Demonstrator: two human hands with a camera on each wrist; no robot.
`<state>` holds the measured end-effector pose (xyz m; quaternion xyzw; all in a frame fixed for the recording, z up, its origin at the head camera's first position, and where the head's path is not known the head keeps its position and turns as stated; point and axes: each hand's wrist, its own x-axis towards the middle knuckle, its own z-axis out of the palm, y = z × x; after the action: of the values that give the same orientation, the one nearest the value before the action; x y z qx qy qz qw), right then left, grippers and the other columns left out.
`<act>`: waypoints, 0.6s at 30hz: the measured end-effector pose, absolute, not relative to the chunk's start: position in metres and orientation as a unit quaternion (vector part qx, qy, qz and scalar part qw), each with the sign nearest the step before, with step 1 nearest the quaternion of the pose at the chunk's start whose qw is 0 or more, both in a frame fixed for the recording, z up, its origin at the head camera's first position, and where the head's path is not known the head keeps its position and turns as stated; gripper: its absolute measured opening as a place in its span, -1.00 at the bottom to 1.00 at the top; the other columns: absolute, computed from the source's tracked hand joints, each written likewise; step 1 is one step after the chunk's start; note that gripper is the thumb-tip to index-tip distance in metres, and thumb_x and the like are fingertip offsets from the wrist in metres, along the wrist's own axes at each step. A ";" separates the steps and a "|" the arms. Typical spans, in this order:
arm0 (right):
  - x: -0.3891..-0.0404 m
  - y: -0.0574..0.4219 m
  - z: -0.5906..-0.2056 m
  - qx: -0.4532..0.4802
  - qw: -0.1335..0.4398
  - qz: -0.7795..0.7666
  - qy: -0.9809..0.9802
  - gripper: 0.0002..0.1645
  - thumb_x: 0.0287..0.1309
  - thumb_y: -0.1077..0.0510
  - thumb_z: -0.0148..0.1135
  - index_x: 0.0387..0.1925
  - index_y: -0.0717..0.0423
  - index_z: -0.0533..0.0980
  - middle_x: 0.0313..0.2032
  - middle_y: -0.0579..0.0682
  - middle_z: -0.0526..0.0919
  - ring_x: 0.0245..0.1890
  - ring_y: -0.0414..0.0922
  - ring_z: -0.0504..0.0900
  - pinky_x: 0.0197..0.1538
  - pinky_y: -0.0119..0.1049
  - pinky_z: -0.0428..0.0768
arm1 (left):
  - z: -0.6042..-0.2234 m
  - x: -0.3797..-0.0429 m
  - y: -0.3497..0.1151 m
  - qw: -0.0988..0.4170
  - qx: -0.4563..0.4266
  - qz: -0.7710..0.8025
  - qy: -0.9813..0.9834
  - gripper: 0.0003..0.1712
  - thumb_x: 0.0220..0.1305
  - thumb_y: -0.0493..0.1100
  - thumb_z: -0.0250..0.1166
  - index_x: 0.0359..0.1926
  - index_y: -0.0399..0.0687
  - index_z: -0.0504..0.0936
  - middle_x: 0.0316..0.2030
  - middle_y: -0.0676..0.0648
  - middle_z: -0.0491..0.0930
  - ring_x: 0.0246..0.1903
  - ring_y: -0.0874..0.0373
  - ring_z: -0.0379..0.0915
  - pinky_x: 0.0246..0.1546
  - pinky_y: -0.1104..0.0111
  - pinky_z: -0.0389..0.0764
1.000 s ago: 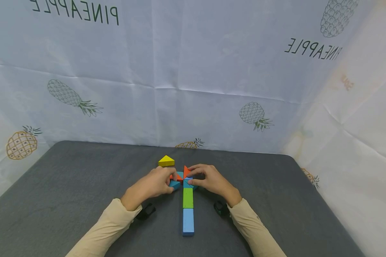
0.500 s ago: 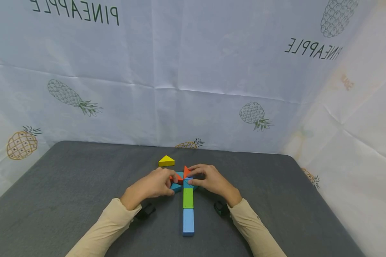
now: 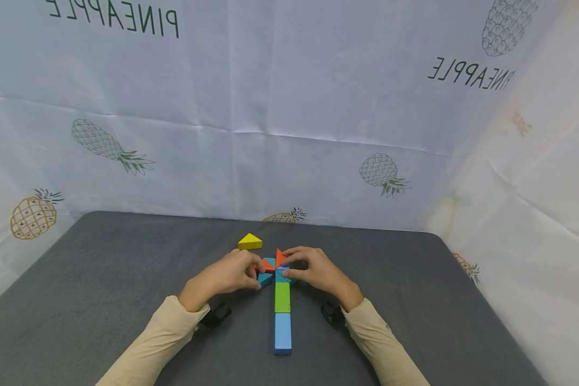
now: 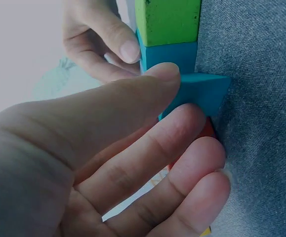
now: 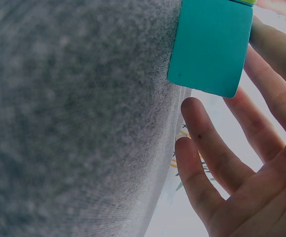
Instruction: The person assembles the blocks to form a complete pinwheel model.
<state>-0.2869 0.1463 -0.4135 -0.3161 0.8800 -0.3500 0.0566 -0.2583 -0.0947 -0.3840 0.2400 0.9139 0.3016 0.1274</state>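
Observation:
Thumb and index finger of my left hand pinch a blue triangular block, left of a cluster of coloured blocks. In the left wrist view this blue block shows between those two fingertips. Fairly straight, spread fingers mark my right hand. Its index fingertip lies right at an orange-red triangular block, while its thumb tip overlaps the blue centre block. A teal block face fills the upper part of the right wrist view, with right fingertips partly hidden behind it. Another orange-red block sits by the left fingers.
A green block and a light blue block continue the row toward me. Beyond my left hand lies a yellow triangular block. The dark table ends at a pineapple-print cloth.
The blue triangular block has shifted slightly right, closer to the cluster. My left hand and forearm have moved a little left and away from me since. The right hand has stayed still.

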 end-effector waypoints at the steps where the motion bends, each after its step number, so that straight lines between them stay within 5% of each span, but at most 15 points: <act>1: -0.287 0.146 -0.414 -0.317 0.056 -0.350 0.880 -0.70 0.23 0.02 0.36 -0.04 0.03 0.70 0.20 0.09 0.60 0.24 0.08 0.54 0.21 0.09 0.53 | -0.385 -0.259 -0.094 0.125 0.239 0.301 0.915 -0.69 0.10 -0.32 0.48 -0.09 -0.24 0.70 -0.48 0.05 0.68 -0.48 0.29 0.50 -0.39 0.43 0.56; 18: -0.287 0.146 -0.412 -0.316 0.054 -0.342 0.883 -0.70 0.21 0.04 0.38 -0.04 0.03 0.71 0.20 0.07 0.61 0.25 0.07 0.53 0.21 0.06 0.54 | -0.389 -0.259 -0.092 0.096 0.237 0.308 0.916 -0.69 0.09 -0.24 0.50 -0.12 -0.22 0.70 -0.53 0.07 0.65 -0.51 0.30 0.47 -0.42 0.43 0.52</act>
<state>-0.2872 0.1455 -0.4123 -0.3164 0.8832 -0.3420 0.0541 -0.2591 -0.0920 -0.3891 0.2371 0.9164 0.3077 0.0960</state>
